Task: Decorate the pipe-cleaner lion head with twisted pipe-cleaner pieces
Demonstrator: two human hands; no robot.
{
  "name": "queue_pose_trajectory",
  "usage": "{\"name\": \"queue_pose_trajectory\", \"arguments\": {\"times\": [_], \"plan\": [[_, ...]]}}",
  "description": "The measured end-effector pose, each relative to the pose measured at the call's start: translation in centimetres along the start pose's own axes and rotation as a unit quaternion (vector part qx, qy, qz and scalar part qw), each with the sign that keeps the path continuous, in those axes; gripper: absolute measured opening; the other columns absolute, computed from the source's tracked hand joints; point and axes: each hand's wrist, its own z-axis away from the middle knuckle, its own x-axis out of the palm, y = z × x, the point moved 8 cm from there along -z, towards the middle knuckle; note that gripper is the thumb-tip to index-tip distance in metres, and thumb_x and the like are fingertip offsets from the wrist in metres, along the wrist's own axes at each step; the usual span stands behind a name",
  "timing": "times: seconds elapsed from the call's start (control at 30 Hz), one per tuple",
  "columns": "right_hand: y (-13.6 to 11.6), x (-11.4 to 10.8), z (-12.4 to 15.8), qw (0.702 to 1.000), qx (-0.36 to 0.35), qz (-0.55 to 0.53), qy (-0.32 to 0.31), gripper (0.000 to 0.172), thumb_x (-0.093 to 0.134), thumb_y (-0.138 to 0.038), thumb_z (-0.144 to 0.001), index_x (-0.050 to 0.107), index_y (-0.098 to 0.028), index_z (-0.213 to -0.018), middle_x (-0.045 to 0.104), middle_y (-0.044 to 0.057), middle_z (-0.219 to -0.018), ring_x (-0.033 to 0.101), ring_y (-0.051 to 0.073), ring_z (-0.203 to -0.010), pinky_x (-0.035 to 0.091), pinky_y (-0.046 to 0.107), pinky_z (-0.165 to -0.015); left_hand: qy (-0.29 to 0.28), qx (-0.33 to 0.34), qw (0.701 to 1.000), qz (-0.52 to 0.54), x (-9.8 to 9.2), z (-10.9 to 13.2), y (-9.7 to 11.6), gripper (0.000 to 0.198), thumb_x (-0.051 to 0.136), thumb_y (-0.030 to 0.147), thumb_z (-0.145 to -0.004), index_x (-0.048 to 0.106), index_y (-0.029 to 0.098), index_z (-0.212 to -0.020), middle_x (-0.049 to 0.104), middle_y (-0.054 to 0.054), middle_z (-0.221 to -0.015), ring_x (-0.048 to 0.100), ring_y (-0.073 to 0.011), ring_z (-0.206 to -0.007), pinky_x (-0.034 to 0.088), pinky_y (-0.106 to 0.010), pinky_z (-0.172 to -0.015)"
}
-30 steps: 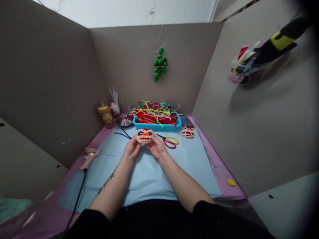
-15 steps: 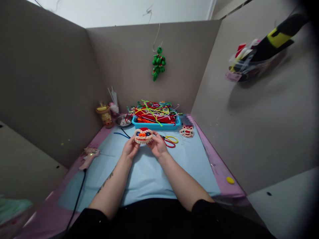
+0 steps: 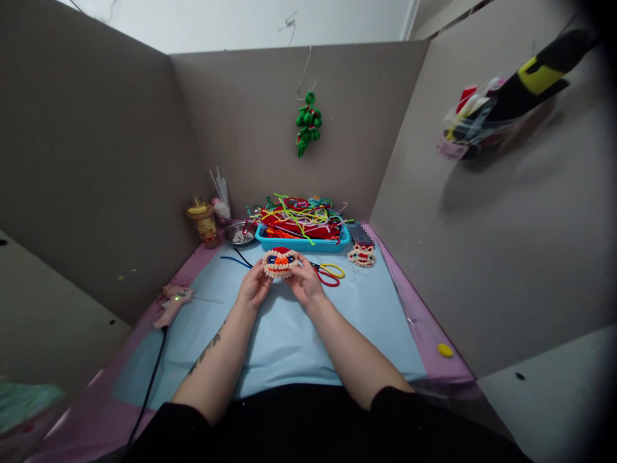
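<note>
Between my two hands is a pipe-cleaner lion-dance head [image 3: 279, 264], cream with a red top, blue eyes and an orange nose, its front turned towards me. My left hand [image 3: 254, 285] grips its left side, and my right hand [image 3: 306, 283] grips its right side; the fingers behind it are partly hidden. Just right of my right hand lie scissors [image 3: 332, 275] with one yellow and one red handle. Dark blue and black pipe cleaners [image 3: 236, 260] lie left of the piece. A similar cream and red lion head [image 3: 361, 255] rests farther right.
A blue tray [image 3: 303, 245] heaped with coloured pipe cleaners stands at the back, beside a metal bowl [image 3: 240, 234] and a lidded cup [image 3: 204, 224]. On the left lies a pink glue gun [image 3: 174, 307] with a cord. Grey panels [image 3: 289, 71] enclose the table.
The lion head has shifted very slightly to the right and turned a little in my hands. Both hands keep their hold; the things on the table look unmoved.
</note>
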Motion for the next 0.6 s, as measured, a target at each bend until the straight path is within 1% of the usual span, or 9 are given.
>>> {"name": "queue_pose_trajectory", "arguments": {"times": [0.1,0.2,0.27,0.4,0.6], "plan": [[0.03,-0.04,0.13,1.000,-0.011,0.019,0.005,0.063,0.072,-0.006,-0.056,0.050,-0.027,-0.111,0.067,-0.003,-0.095,0.066,0.014,-0.080,0.053,0.023,-0.063,-0.005,0.009,1.000,-0.005,0.07,0.14,0.06,0.029,0.060,0.005,-0.076,0.061,0.013,-0.103,0.070,-0.004,-0.092,0.066,-0.0108,-0.075,0.052,-0.018,-0.068],[0.11,-0.34,0.10,0.999,-0.018,0.028,0.023,0.070,0.075,-0.007,-0.054,0.048,-0.029,-0.115,0.066,-0.004,-0.097,0.065,0.014,-0.082,0.053,0.023,-0.064,-0.005,0.013,1.000,-0.015,0.03,0.25,0.05,0.040,0.063,0.005,-0.073,0.056,0.015,-0.111,0.069,-0.005,-0.098,0.066,-0.0120,-0.078,0.053,-0.021,-0.070],[0.09,-0.42,0.01,0.999,-0.026,0.034,0.029,0.067,0.075,-0.009,-0.056,0.049,-0.028,-0.115,0.065,-0.003,-0.097,0.065,0.014,-0.083,0.052,0.022,-0.064,-0.004,0.016,1.000,-0.021,0.02,0.29,0.06,0.045,0.065,0.005,-0.072,0.054,0.016,-0.114,0.068,-0.006,-0.102,0.066,-0.0128,-0.080,0.053,-0.023,-0.072],[0.04,-0.59,-0.19,0.998,-0.037,0.046,0.037,0.055,0.075,-0.014,-0.060,0.054,-0.026,-0.109,0.066,-0.002,-0.098,0.064,0.013,-0.081,0.052,0.022,-0.063,-0.001,0.029,0.999,-0.028,0.07,0.29,0.14,0.046,0.067,0.005,-0.071,0.052,0.016,-0.113,0.068,-0.007,-0.103,0.066,-0.0131,-0.083,0.053,-0.024,-0.076],[-0.06,-0.89,-0.19,0.996,-0.050,0.061,0.052,0.052,0.075,-0.018,-0.061,0.055,-0.027,-0.108,0.066,-0.003,-0.099,0.065,0.013,-0.082,0.053,0.024,-0.065,0.004,0.039,0.999,-0.036,0.07,0.28,0.15,0.049,0.070,0.007,-0.069,0.050,0.018,-0.112,0.068,-0.005,-0.101,0.066,-0.0123,-0.080,0.052,-0.024,-0.074]]}}
